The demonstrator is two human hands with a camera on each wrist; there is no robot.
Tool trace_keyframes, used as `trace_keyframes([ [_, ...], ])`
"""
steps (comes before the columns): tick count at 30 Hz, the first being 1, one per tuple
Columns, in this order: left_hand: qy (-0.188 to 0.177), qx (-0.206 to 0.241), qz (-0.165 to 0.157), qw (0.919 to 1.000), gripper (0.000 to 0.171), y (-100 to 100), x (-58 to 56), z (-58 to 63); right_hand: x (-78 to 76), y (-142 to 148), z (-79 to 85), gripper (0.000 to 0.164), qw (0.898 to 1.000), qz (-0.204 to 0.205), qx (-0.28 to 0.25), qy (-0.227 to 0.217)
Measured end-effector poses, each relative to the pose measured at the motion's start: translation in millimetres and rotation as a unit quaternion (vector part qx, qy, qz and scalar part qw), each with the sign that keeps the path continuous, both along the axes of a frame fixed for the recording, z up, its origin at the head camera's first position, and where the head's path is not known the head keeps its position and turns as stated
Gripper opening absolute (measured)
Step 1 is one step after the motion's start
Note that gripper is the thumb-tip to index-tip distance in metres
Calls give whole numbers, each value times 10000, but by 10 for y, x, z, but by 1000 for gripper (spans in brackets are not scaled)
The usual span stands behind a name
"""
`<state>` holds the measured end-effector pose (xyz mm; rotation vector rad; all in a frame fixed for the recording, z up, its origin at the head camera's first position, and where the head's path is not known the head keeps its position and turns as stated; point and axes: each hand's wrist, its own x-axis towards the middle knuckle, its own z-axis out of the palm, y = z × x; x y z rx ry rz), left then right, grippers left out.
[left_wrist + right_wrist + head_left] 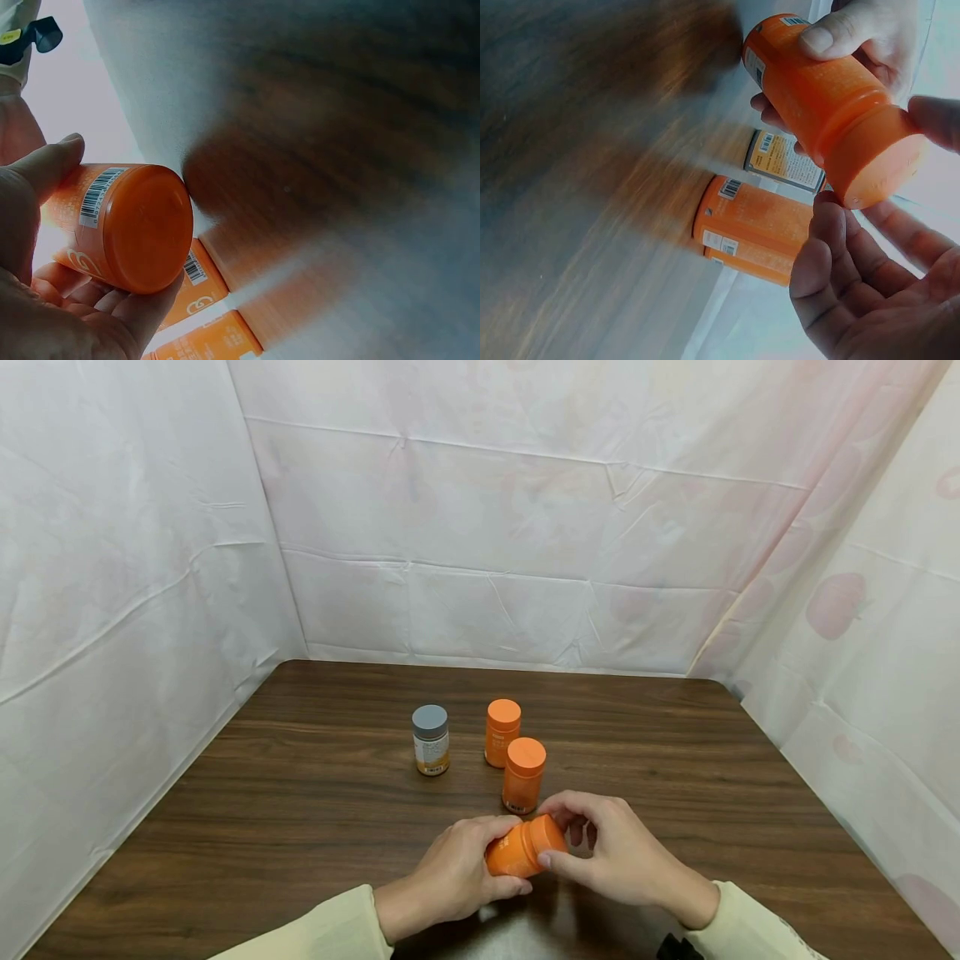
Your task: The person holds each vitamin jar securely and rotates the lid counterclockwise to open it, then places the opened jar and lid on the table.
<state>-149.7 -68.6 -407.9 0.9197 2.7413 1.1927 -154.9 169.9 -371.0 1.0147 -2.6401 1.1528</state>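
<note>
Tilted on its side above the near part of the table is an orange pill bottle (512, 853), its body gripped by my left hand (453, 868). Its orange screw cap (550, 833) points to the right. My right hand (626, 852) pinches the cap's rim between thumb and fingertips, as the right wrist view also shows on the cap (877, 157). The bottle's round base (154, 229) faces the left wrist camera, beside a barcode label. Just beyond the hands stands a second orange bottle (522, 781), upright and capped.
Behind that bottle stands another orange bottle (501, 739). To its left is a grey-capped bottle (431, 743) with a white and yellow label. All rest on a dark wood table (315, 793), with pale cloth (487, 510) hanging around its back and sides.
</note>
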Motion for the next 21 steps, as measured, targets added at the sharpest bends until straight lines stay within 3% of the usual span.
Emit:
trace_keyframes([
  [11,22,-53,48,10000,43,-6,-5,1,6,46,34,50,9985,253,-108,482],
  [21,48,-104,68,9999,47,-5,-3,-4,4,92,50,51,9988,242,-50,429],
])
